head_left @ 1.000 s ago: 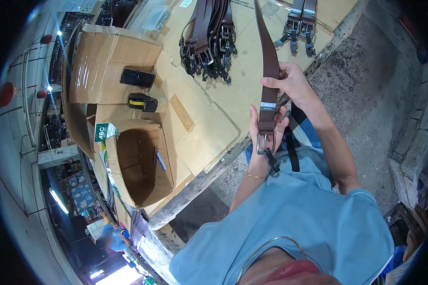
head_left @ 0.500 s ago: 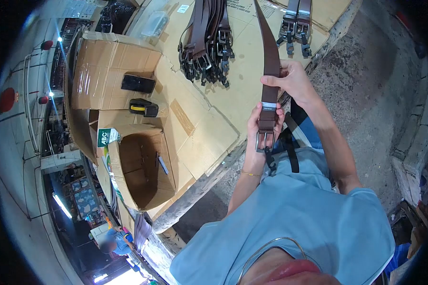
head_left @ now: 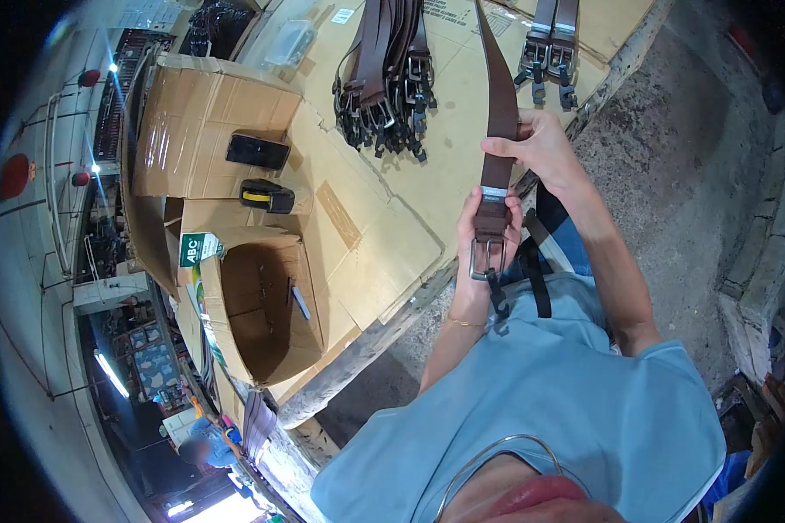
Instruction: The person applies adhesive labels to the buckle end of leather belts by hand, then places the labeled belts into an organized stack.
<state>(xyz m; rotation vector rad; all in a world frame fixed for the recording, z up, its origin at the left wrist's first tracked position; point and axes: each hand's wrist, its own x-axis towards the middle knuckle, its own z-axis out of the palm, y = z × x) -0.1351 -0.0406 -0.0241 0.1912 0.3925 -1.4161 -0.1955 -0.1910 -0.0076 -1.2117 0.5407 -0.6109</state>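
A dark brown belt (head_left: 501,96) runs lengthwise in front of me, its strap reaching past the top edge of the view. My left hand (head_left: 466,228) is closed around its buckle end from beneath, thumb and fingertips at the two edges. A silvery band (head_left: 494,193) crosses the strap there. Below it hangs the metal buckle (head_left: 487,260) with a small black hook piece. Farther up the strap, my right hand (head_left: 547,150) pinches the belt, thumb on top and fingers partly hidden behind.
A bundle of brown belts (head_left: 384,78) lies on the cardboard-covered table (head_left: 384,240), with more belts (head_left: 549,52) at upper right. Leftward are an open carton (head_left: 310,344), a phone (head_left: 257,152) and a black-yellow tape measure (head_left: 267,197). Another person (head_left: 209,440) is far off at lower left.
The view has shifted slightly, so the table things sit a little farther right. Both hands keep the same hold on the belt; the buckle and hook have tilted a little.
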